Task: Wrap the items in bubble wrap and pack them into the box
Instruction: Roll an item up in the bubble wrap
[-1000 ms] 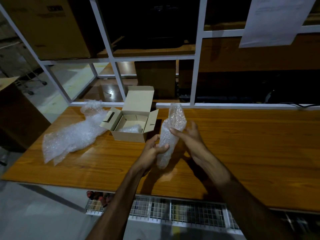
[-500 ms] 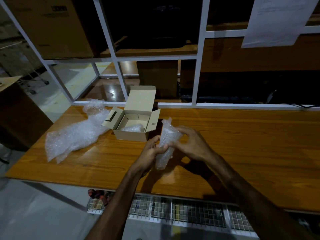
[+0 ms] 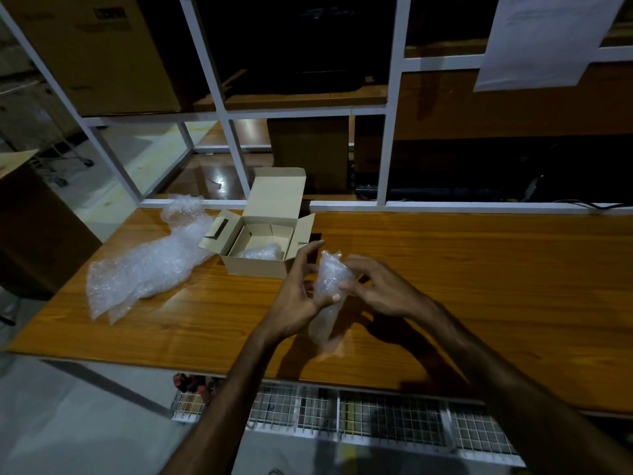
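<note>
A long bundle of bubble wrap point(image 3: 328, 296) stands nearly upright above the wooden table point(image 3: 462, 279), between both hands. My left hand point(image 3: 297, 293) grips its middle with thumb across the front and fingers stretched behind. From the right, my right hand point(image 3: 378, 289) pinches the upper part of the bundle. What the wrap holds is hidden. Just behind my left hand sits a small open cardboard box point(image 3: 263, 234), lid up, with a wrapped item point(image 3: 261, 251) inside it.
A loose sheet of bubble wrap point(image 3: 147, 262) lies on the table left of the box. A white shelf frame point(image 3: 390, 132) rises along the table's far edge, holding cardboard boxes. A paper sheet point(image 3: 544, 39) hangs at top right. Wire baskets point(image 3: 376, 419) run below the near edge.
The top of the bundle has been folded down, so it is shorter now. My right hand slid from the bundle's back to its upper right side. My left fingers have spread out.
</note>
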`<control>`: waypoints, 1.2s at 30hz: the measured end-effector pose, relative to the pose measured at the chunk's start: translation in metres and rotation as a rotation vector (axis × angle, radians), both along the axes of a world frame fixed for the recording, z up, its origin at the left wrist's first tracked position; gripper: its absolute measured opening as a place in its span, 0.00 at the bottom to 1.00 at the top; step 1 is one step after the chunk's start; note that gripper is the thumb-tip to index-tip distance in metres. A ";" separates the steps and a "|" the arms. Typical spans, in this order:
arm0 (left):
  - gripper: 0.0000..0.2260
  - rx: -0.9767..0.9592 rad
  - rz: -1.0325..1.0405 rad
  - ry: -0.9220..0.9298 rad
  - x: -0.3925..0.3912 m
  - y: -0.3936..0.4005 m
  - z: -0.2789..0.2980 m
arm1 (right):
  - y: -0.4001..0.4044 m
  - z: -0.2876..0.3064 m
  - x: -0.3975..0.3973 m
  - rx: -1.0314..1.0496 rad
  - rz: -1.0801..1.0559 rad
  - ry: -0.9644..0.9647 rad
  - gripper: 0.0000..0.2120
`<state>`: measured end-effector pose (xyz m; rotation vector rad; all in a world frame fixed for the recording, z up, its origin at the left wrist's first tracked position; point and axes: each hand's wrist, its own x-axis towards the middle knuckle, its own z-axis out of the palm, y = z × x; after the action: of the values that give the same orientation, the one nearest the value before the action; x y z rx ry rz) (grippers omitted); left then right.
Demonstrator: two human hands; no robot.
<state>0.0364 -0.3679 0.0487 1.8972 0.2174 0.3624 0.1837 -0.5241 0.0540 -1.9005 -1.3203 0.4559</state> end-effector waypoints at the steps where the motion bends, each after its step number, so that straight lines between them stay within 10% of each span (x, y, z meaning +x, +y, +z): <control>1: 0.37 0.005 -0.009 -0.011 0.001 0.000 0.000 | 0.000 0.001 0.001 -0.004 0.004 0.013 0.11; 11: 0.20 -0.036 0.040 -0.013 0.012 0.005 0.005 | 0.004 -0.003 -0.005 0.241 -0.218 0.229 0.23; 17: 0.16 0.074 0.004 0.027 0.020 0.008 0.004 | 0.004 -0.005 -0.003 0.107 -0.126 -0.047 0.17; 36: 0.36 0.005 0.120 0.015 0.019 0.002 0.005 | 0.012 0.017 0.017 -0.203 -0.001 0.060 0.12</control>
<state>0.0555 -0.3660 0.0539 1.8975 0.3414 0.4297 0.2004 -0.5120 0.0714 -2.0349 -1.2745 0.6631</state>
